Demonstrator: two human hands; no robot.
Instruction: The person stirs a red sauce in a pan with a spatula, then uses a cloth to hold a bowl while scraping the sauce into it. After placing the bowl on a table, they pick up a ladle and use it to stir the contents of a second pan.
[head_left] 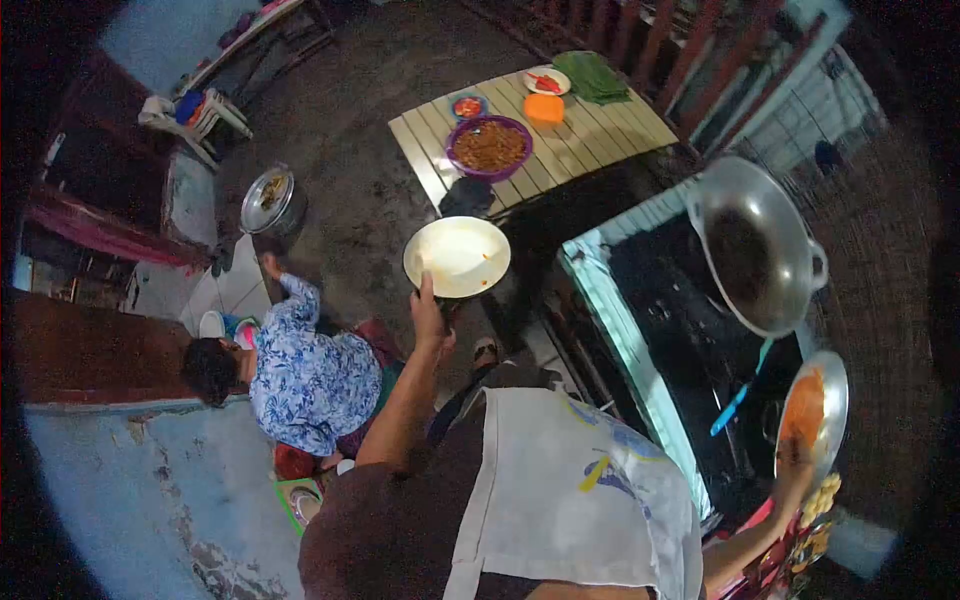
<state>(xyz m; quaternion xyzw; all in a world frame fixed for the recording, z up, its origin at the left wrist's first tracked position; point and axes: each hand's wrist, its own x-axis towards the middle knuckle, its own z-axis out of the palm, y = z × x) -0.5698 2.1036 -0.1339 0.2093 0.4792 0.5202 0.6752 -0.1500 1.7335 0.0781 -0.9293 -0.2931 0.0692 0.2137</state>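
Note:
My left hand [430, 318] is closed on the near rim of a round bowl [460, 255], cream-coloured inside with small orange specks. The bowl is tilted so its inside faces me. On the other side, my right hand [795, 468] is at the near edge of a metal pan [833, 400] holding orange sauce [803, 405]. The fingers there are blurred, and I cannot make out whether they grip anything. A larger metal wok [750, 240] with a loop handle stands beyond that pan. Between them lies a utensil with a blue handle [732, 408].
A slatted table [425, 140] bears a purple basin of brown food [490, 147], an orange container [544, 110], small dishes and green leaves [592, 78]. A person in a blue-and-white patterned shirt [310, 375] sits low at left, near a metal pot [285, 210].

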